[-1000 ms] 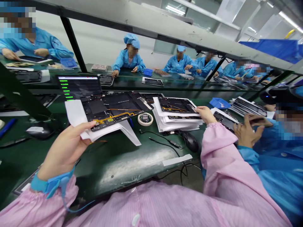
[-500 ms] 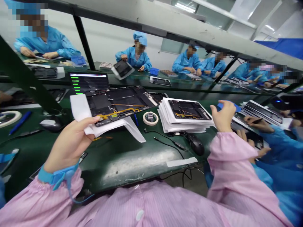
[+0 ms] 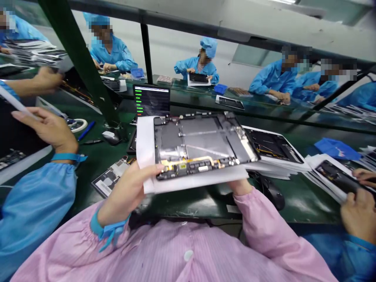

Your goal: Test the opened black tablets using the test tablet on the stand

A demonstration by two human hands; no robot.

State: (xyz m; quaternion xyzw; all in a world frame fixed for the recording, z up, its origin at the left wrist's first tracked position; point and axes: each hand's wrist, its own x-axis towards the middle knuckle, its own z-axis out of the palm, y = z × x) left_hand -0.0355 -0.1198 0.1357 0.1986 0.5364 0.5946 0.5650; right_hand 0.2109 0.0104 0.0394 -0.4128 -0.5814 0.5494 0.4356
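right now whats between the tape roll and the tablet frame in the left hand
The head view shows a blue pen and a computer mouse on the green bench between the tape roll and the tablet frame in the left hand.

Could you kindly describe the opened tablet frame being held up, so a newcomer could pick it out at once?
From the small screen showing green bars, look just below it: the person's left hand holds the frame on white paper. Unlike the similar frame lying on the stack to its right, it is held up off the green workbench.
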